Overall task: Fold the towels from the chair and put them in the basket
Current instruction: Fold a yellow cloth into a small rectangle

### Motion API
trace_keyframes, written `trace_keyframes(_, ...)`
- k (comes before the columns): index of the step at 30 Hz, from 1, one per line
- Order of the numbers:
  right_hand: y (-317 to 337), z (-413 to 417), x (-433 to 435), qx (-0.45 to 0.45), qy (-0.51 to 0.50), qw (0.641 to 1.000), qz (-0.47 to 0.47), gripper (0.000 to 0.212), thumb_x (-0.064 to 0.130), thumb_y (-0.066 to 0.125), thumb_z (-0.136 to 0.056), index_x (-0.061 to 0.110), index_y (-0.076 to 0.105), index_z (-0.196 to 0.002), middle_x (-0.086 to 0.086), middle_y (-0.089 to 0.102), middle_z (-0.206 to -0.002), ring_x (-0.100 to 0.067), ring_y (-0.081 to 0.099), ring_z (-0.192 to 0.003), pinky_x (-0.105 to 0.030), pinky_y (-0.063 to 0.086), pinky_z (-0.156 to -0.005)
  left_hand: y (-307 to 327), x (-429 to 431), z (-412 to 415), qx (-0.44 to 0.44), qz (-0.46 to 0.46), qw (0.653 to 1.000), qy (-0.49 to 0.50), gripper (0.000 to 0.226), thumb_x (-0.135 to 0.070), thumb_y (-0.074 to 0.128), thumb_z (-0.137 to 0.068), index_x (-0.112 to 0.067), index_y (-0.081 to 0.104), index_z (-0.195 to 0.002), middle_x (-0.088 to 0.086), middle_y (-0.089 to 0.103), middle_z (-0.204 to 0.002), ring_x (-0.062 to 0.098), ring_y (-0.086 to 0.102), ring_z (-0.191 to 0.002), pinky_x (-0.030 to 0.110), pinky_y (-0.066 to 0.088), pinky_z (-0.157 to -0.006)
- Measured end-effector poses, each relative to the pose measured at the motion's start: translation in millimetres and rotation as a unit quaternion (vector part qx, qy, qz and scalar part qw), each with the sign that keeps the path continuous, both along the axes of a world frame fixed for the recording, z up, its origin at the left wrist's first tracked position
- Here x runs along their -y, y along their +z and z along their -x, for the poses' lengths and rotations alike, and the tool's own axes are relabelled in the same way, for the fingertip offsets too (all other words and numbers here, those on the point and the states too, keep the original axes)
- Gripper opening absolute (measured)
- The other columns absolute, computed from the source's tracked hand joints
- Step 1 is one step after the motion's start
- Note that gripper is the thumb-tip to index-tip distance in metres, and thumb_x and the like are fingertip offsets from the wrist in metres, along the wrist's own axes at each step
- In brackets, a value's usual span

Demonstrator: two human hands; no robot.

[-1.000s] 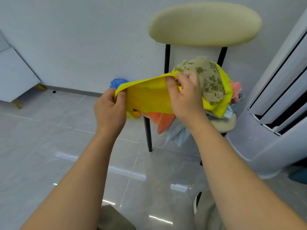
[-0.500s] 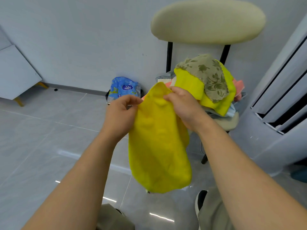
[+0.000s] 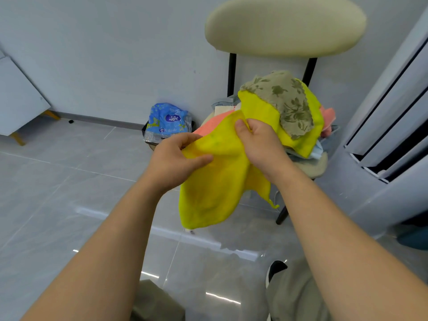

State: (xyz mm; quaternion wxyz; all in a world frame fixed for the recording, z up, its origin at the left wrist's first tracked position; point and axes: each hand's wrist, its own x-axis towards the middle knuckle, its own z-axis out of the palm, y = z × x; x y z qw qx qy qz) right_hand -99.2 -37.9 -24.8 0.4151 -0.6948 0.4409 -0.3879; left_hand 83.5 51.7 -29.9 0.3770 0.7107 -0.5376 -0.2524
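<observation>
Before the chair's heaped seat, left hand and right hand pinch with curled fingers a limp, soft yellow towel.

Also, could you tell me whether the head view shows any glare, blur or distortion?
In the head view, bright glare streaks lie on the glossy floor; the wide lens bows the chair back; the yellow towel, left hand and right hand look sharp under soft, even light.

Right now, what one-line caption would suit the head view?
Left hand and right hand grip a yellow towel before a chair piled with other towels.
</observation>
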Motion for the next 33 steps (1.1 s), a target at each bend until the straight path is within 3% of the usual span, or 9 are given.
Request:
trace_keyframes(3,5,11,5,0.056,-0.01,0.998,-0.012,0.043,0.05,0.064,-0.093,0.009,0.051,-0.084,-0.004,0.049,-0.074,-0.016,0.046,-0.068,-0.037,0.039,-0.063,-2,0,-4,0.21,-0.05,0.976,-0.03,0.037,-0.021,0.082,-0.074,-0.02,0.07,-0.109,-0.003,0.06,-0.098,0.02,0.058,-0.093,0.028,0.041,-0.068)
trace_keyframes(6,3,24,12,-0.156,0.026,0.986,0.05,0.064,0.06,0.082,-0.067,0.014,0.056,-0.103,0.003,0.061,-0.091,-0.017,0.058,-0.082,-0.038,0.047,-0.069,-5,0,-10,0.26,-0.088,0.961,-0.002,0.013,-0.01,0.071,-0.082,-0.015,0.072,-0.094,0.004,0.059,-0.075,0.021,0.053,-0.07,0.025,0.032,-0.052)
trace_keyframes(9,-6,36,26,-0.184,-0.034,0.977,0.102,0.035,0.053,0.073,-0.075,0.02,0.064,-0.075,-0.002,0.065,-0.077,-0.026,0.06,-0.077,-0.038,0.044,-0.064,-9,2,-19,0.257,-0.106,0.96,0.026,0.014,-0.012,0.058,-0.092,-0.016,0.072,-0.092,0.005,0.065,-0.082,0.026,0.059,-0.081,0.029,0.036,-0.061)
trace_keyframes(12,-5,51,34,-0.134,-0.11,0.98,0.102,0.049,0.046,0.062,-0.089,0.018,0.047,-0.051,-0.001,0.05,-0.057,-0.03,0.051,-0.065,-0.036,0.029,-0.057,-7,4,-20,0.239,-0.102,0.961,0.091,0.035,-0.032,0.044,-0.105,-0.013,0.056,-0.077,0.001,0.052,-0.07,0.028,0.052,-0.078,0.034,0.032,-0.065)
trace_keyframes(18,-10,60,41,-0.127,-0.198,0.971,0.038,0.05,0.046,0.054,-0.096,0.007,0.06,-0.065,-0.007,0.06,-0.068,-0.026,0.05,-0.068,-0.038,0.036,-0.06,-8,6,-18,0.175,-0.014,0.978,0.113,0.047,-0.052,0.062,-0.092,-0.009,0.055,-0.077,0.003,0.053,-0.068,0.021,0.048,-0.067,0.038,0.04,-0.061)
trace_keyframes(23,-13,66,47,-0.101,-0.221,0.97,0.009,0.05,0.048,0.055,-0.095,0.015,0.051,-0.057,0.002,0.053,-0.062,-0.028,0.052,-0.073,-0.033,0.029,-0.061,-9,6,-17,0.174,0.001,0.982,0.073,0.003,-0.019,0.066,-0.093,-0.02,0.063,-0.095,-0.005,0.058,-0.082,0.019,0.055,-0.08,0.026,0.036,-0.059)
trace_keyframes(27,-18,70,51,-0.079,-0.236,0.968,-0.002,0.048,0.046,0.055,-0.096,0.017,0.05,-0.057,0.003,0.051,-0.062,-0.028,0.054,-0.074,-0.031,0.031,-0.062,-10,6,-22,0.151,-0.008,0.981,0.121,0.033,0.005,0.048,-0.089,-0.02,0.065,-0.102,-0.001,0.065,-0.093,0.024,0.06,-0.087,0.032,0.046,-0.065)
trace_keyframes(31,-19,73,53,-0.056,-0.242,0.968,-0.021,0.047,0.045,0.053,-0.098,0.017,0.051,-0.06,0.004,0.049,-0.062,-0.025,0.051,-0.075,-0.03,0.032,-0.062,-10,7,-28,0.054,0.028,0.983,0.174,0.019,-0.008,0.057,-0.091,-0.022,0.069,-0.099,0.003,0.07,-0.087,0.027,0.066,-0.082,0.04,0.056,-0.077)
trace_keyframes(33,-20,72,53,-0.063,-0.237,0.969,-0.026,0.036,0.045,0.053,-0.098,0.016,0.067,-0.082,0.002,0.06,-0.079,-0.023,0.055,-0.086,-0.03,0.04,-0.072,-8,7,-27,-0.029,0.044,0.981,0.189,0.007,-0.017,0.063,-0.094,-0.02,0.067,-0.097,0.002,0.067,-0.084,0.023,0.063,-0.074,0.038,0.056,-0.071)
